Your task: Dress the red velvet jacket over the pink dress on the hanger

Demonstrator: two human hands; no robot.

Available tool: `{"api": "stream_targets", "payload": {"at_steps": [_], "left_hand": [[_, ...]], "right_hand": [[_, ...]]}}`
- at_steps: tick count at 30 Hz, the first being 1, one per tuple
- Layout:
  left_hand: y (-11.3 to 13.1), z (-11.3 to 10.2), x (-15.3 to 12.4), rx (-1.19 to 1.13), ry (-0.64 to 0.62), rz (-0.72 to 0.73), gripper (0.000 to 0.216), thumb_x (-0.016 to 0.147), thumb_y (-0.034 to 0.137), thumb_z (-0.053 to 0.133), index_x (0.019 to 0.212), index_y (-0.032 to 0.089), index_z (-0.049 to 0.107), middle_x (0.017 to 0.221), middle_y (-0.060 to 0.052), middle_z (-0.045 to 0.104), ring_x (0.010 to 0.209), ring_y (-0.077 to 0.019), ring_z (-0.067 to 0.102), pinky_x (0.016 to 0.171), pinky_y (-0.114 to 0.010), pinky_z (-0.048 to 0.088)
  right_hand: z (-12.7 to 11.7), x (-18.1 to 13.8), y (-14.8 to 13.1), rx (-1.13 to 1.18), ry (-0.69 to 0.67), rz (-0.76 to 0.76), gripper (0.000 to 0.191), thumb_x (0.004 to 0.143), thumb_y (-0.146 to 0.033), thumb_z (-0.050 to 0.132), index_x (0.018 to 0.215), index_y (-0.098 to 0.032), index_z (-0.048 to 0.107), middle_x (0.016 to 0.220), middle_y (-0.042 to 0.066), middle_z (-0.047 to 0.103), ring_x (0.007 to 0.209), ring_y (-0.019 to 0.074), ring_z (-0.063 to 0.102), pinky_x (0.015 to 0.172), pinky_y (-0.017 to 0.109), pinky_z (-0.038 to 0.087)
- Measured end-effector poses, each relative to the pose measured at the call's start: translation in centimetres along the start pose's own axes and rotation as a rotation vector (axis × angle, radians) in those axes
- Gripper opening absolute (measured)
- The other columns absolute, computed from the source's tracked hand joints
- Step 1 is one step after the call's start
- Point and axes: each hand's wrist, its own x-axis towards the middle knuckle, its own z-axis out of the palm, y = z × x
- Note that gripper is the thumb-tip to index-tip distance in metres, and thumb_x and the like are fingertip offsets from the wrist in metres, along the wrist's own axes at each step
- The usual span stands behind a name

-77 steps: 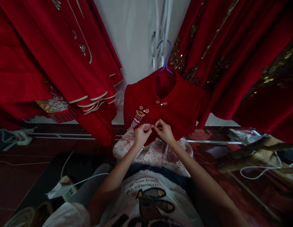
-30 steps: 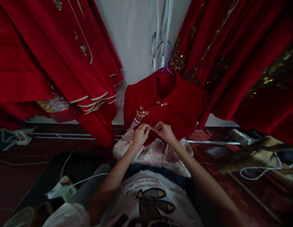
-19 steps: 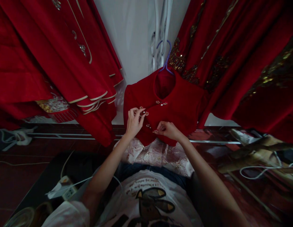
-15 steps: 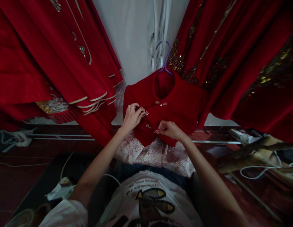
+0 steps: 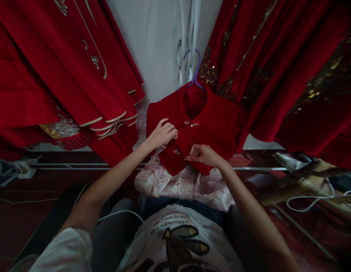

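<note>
A red round-necked top (image 5: 212, 109) hangs on a purple hanger (image 5: 197, 71), with small beaded fastenings down its front. My left hand (image 5: 163, 135) lies over the left front panel, its fingers bent onto the cloth beside the middle beaded fastening (image 5: 176, 136); their tips are partly hidden. Lower on the right, my right hand (image 5: 204, 154) pinches a beaded clasp (image 5: 188, 158) between thumb and forefinger. Another fastening (image 5: 191, 124) sits just below the neckline, and one more (image 5: 176, 152) lies between my hands. Pink-and-gold patterned fabric (image 5: 184, 185) spreads below the top's hem.
Red garments with pale piping (image 5: 107, 90) hang at the left, and red gowns with gold sequins (image 5: 311, 90) hang at the right. White hangers (image 5: 192, 41) show behind. A metal rail (image 5: 257, 168) runs low across. A white cable (image 5: 121, 213) loops over my lap.
My left hand has turned over, back upward, and one finger has lifted; its forearm has swung outward. My right hand keeps its pinch. The whole view has shifted slightly.
</note>
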Motion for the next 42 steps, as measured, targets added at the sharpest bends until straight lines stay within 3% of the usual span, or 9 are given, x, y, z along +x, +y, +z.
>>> {"api": "stream_targets", "payload": {"at_steps": [5, 11, 15, 20, 24, 27, 30, 36, 42], "left_hand": [[2.9, -0.2, 2.9, -0.098, 0.164, -0.165, 0.033, 0.096, 0.035, 0.046, 0.121, 0.018, 0.056, 0.114, -0.010, 0.060, 0.107, -0.0221, 0.053, 0.102, -0.043, 0.037], [4.3, 0.6, 5.8, -0.099, 0.169, -0.292, 0.032, 0.097, 0.036, 0.042, 0.118, 0.016, 0.057, 0.108, -0.011, 0.059, 0.102, -0.0235, 0.052, 0.093, -0.042, 0.040], [4.1, 0.5, 6.1, -0.119, 0.224, -0.259, 0.025, 0.096, 0.032, 0.044, 0.105, 0.018, 0.062, 0.109, -0.009, 0.060, 0.105, -0.0227, 0.052, 0.100, -0.045, 0.039], [3.4, 0.0, 5.8, -0.164, 0.222, -0.136, 0.020, 0.095, 0.025, 0.044, 0.099, 0.021, 0.063, 0.102, -0.003, 0.064, 0.107, -0.0192, 0.055, 0.118, -0.056, 0.021], [2.2, 0.0, 5.9, -0.128, 0.206, -0.039, 0.024, 0.095, 0.019, 0.040, 0.101, 0.024, 0.063, 0.094, -0.001, 0.064, 0.102, -0.0174, 0.057, 0.119, -0.057, 0.021], [1.7, -0.1, 6.3, -0.121, 0.154, 0.025, 0.027, 0.097, 0.021, 0.035, 0.106, 0.020, 0.061, 0.093, -0.003, 0.062, 0.099, -0.0173, 0.058, 0.115, -0.052, 0.030], [1.6, -0.4, 6.7, -0.079, 0.061, 0.031, 0.031, 0.098, 0.025, 0.032, 0.111, 0.013, 0.058, 0.102, -0.010, 0.062, 0.096, -0.0198, 0.060, 0.101, -0.045, 0.041], [1.4, -1.1, 6.5, 0.048, -0.120, -0.102, 0.032, 0.094, 0.022, 0.035, 0.099, 0.009, 0.064, 0.090, -0.014, 0.067, 0.078, -0.0235, 0.064, 0.086, -0.042, 0.037], [0.1, -0.2, 4.9, -0.160, 0.024, -0.363, 0.036, 0.091, 0.024, 0.036, 0.063, 0.021, 0.058, 0.049, -0.005, 0.050, 0.065, -0.0239, 0.055, 0.089, -0.049, 0.033]], "right_hand": [[-0.7, -0.6, -1.1, 0.037, -0.093, 0.001, 0.014, 0.078, -0.029, 0.067, 0.085, -0.018, 0.064, 0.081, 0.004, 0.072, 0.075, 0.0152, 0.068, 0.070, 0.027, 0.053], [-1.1, -1.0, -2.5, 0.010, -0.045, -0.015, 0.014, 0.081, -0.029, 0.064, 0.087, -0.017, 0.065, 0.080, 0.004, 0.072, 0.074, 0.0150, 0.068, 0.069, 0.027, 0.053], [-1.6, -1.2, -2.6, 0.016, -0.015, -0.038, 0.012, 0.083, -0.027, 0.061, 0.088, -0.017, 0.065, 0.083, 0.005, 0.073, 0.075, 0.0146, 0.068, 0.070, 0.027, 0.054], [-1.9, -1.2, -3.0, 0.038, 0.063, -0.061, 0.011, 0.083, -0.028, 0.061, 0.086, -0.018, 0.065, 0.083, 0.004, 0.072, 0.074, 0.0148, 0.067, 0.071, 0.029, 0.055], [-2.3, -1.2, -4.3, 0.054, 0.228, -0.105, 0.016, 0.083, -0.034, 0.063, 0.086, -0.018, 0.065, 0.086, 0.005, 0.070, 0.079, 0.0157, 0.066, 0.076, 0.029, 0.056], [-2.5, -0.4, -5.8, 0.139, 0.572, -0.184, 0.021, 0.085, -0.039, 0.061, 0.091, -0.019, 0.062, 0.098, 0.007, 0.067, 0.093, 0.0167, 0.065, 0.086, 0.031, 0.056], [-2.2, 1.3, -7.3, 0.214, 0.761, -0.273, 0.032, 0.088, -0.045, 0.054, 0.110, -0.020, 0.055, 0.118, 0.010, 0.062, 0.112, 0.0178, 0.060, 0.101, 0.035, 0.049], [-0.5, 3.2, -7.8, -0.089, 0.582, 0.028, 0.099, 0.078, -0.069, 0.055, 0.145, -0.002, 0.026, 0.150, 0.030, 0.027, 0.146, 0.0397, 0.014, 0.116, 0.058, 0.022], [-2.2, 1.4, -5.7, -0.312, 0.807, 0.175, 0.109, 0.076, -0.067, 0.057, 0.144, 0.008, 0.018, 0.146, 0.042, 0.021, 0.141, 0.0504, 0.018, 0.108, 0.065, 0.023]]}}
